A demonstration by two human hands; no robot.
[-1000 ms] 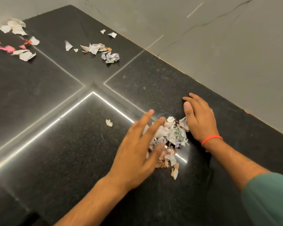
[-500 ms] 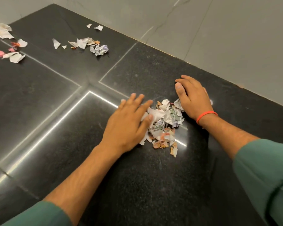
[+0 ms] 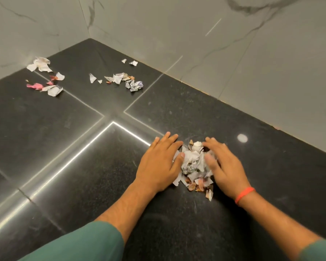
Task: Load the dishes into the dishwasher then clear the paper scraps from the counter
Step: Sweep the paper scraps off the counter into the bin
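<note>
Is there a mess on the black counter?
Yes. Torn paper scraps litter the black counter: one pile pressed between the left hand and right hand, a cluster near the wall, and white and pink bits by the corner.

Grey marble-look wall tiles with dark veins rise behind the surface and meet in a corner at upper left. Thin grout lines run between them. A small round light reflection sits on the polished stone near the right wall. Bright silver inlay strips cross the dark slabs (one bends at a right angle, gleaming strongly). An orange wristband and green sleeves show at the bottom.
</note>
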